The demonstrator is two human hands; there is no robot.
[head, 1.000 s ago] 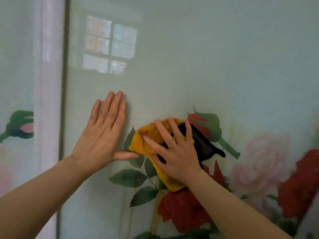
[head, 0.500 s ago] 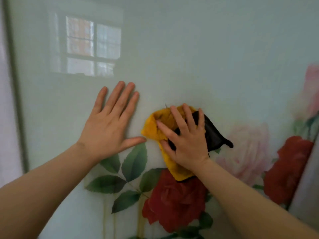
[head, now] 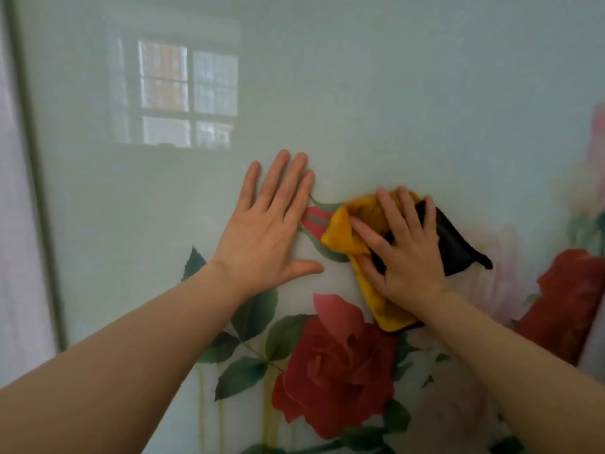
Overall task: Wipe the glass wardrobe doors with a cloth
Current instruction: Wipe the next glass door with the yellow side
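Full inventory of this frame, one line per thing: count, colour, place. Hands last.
cloth: 1, yellow and black, flat on the glass, right of centre
door: 1, pale green glass printed with roses, fills most of the view
frame: 1, grey-green strip, upright along the door's left edge
window reflection: 1, pale, upper left of the glass
red roses: 2 printed, one at bottom centre, one at the right edge
pink roses: faint, printed, right side; count unclear
leaves: several, dark green, printed, below the hands
left hand: 1, flat on the glass, fingers straight, left of the cloth
right hand: 1, fingers spread, presses the cloth to the glass
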